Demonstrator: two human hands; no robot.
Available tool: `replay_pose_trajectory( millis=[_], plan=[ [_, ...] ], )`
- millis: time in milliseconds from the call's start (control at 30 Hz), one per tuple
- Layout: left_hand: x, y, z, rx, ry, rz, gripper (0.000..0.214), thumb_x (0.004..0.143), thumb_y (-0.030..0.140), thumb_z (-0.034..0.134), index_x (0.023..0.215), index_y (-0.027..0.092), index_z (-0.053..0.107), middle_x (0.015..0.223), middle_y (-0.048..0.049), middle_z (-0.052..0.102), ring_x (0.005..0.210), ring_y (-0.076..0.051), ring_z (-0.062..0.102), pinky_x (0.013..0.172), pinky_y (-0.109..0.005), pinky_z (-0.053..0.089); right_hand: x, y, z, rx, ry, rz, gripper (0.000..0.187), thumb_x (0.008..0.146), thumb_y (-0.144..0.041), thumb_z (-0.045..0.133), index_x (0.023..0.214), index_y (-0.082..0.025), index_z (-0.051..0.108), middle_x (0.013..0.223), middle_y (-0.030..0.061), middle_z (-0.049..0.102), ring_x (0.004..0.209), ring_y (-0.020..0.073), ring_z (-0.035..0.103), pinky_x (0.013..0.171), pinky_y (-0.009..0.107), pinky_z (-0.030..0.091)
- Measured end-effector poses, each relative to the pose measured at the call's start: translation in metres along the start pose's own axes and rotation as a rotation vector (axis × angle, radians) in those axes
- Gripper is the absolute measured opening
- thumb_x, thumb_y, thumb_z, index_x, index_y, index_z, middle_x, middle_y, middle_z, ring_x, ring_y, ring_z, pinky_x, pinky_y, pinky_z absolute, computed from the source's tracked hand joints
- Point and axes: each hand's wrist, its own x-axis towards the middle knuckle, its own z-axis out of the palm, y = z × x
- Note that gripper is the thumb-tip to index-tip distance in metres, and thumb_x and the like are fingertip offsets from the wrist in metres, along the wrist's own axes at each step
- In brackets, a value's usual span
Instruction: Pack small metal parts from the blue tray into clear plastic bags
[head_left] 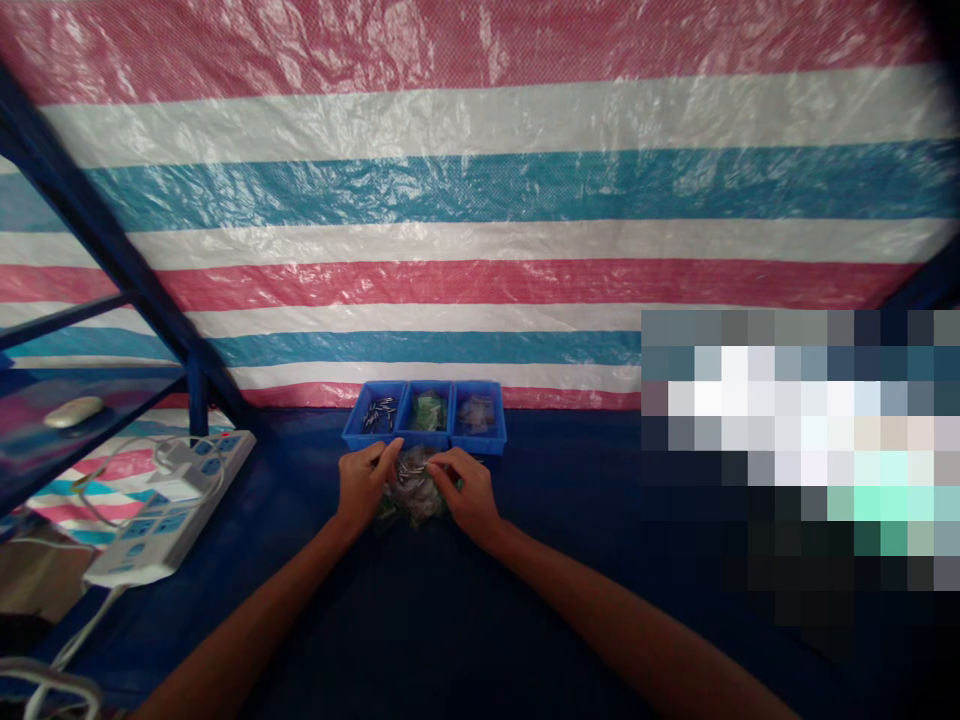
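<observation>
My left hand [363, 486] is at the left edge of a mixed pile [417, 490] of slim metal pieces and small clear and greenish pieces, its fingers curled and pressed together. On the pile's right side my right hand [469, 494] is closed in a pinch, fingertips over the metal pieces. Whatever either hand holds is too small to make out. Just behind the hands stand three joined blue bins. Slim metal pieces lie in the left bin [355, 424], greenish clear pieces in the middle bin [427, 440], and brownish clear pieces in the right bin [480, 445].
A white power strip [161, 525] with plugs and cables lies along the dark blue table [360, 640] at the left. Behind the bins rises a striped plastic sheet [465, 240]. A white computer mouse [73, 411] sits at the far left. Pixelation hides an area at the right.
</observation>
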Motion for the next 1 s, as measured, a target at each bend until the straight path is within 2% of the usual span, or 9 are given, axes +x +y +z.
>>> replay_pose_trajectory(
  millis=[200, 367, 567, 667, 833, 1000],
  plan=[
    [0.0033, 0.0025, 0.0, -0.097, -0.014, 0.022, 0.029, 0.087, 0.036, 0.046, 0.068, 0.017, 0.059, 0.065, 0.0012, 0.062, 0.056, -0.011, 0.055, 0.058, -0.019, 0.043, 0.0006, -0.0021, -0.0013, -0.015, 0.001, 0.009, 0.017, 0.089, -0.026, 0.051, 0.086, -0.017, 0.064, 0.077, 0.0033, 0.062, 0.067, 0.0132, 0.054, 0.064, 0.025, 0.042],
    [0.0016, 0.0028, 0.0009, -0.033, -0.077, 0.027, 0.038, 0.089, 0.035, 0.043, 0.058, 0.017, 0.055, 0.052, 0.0036, 0.056, 0.05, -0.01, 0.053, 0.055, -0.02, 0.04, -0.0003, -0.0023, -0.0008, -0.025, 0.007, 0.014, 0.017, 0.089, -0.027, 0.05, 0.085, -0.018, 0.065, 0.076, 0.003, 0.062, 0.065, 0.0129, 0.054, 0.063, 0.025, 0.042],
    [0.0009, -0.0002, -0.001, 0.005, 0.004, 0.015, 0.048, 0.088, 0.038, 0.046, 0.045, 0.016, 0.048, 0.041, 0.0043, 0.048, 0.042, -0.009, 0.048, 0.052, -0.021, 0.038, -0.001, 0.0003, -0.0002, -0.029, 0.007, 0.026, 0.02, 0.089, -0.03, 0.05, 0.085, -0.017, 0.064, 0.075, 0.0036, 0.062, 0.065, 0.0134, 0.054, 0.064, 0.025, 0.043],
    [0.0013, -0.0001, -0.0012, -0.046, 0.031, 0.03, 0.041, 0.088, 0.036, 0.046, 0.053, 0.016, 0.052, 0.05, 0.0028, 0.054, 0.049, -0.01, 0.052, 0.056, -0.021, 0.041, -0.0004, -0.0002, -0.0004, -0.033, 0.009, 0.023, 0.019, 0.089, -0.028, 0.049, 0.084, -0.017, 0.065, 0.075, 0.0032, 0.061, 0.065, 0.0132, 0.054, 0.063, 0.025, 0.042],
    [-0.0005, 0.0021, 0.0005, -0.166, -0.002, 0.112, 0.021, 0.089, 0.031, 0.047, 0.085, 0.016, 0.061, 0.077, -0.0026, 0.064, 0.07, -0.013, 0.059, 0.066, -0.023, 0.046, 0.0001, -0.0009, -0.0003, -0.042, 0.025, 0.023, 0.02, 0.09, -0.028, 0.048, 0.084, -0.017, 0.064, 0.075, 0.0032, 0.061, 0.066, 0.0132, 0.054, 0.064, 0.025, 0.041],
    [-0.0023, 0.0056, 0.0004, -0.108, -0.115, 0.265, 0.019, 0.087, 0.031, 0.051, 0.085, 0.018, 0.065, 0.087, -0.0058, 0.066, 0.084, -0.017, 0.06, 0.078, -0.029, 0.047, -0.0003, 0.0001, 0.0003, -0.061, 0.043, 0.035, 0.022, 0.09, -0.029, 0.047, 0.081, -0.017, 0.064, 0.072, 0.0029, 0.06, 0.065, 0.0137, 0.053, 0.064, 0.025, 0.041]
  ],
)
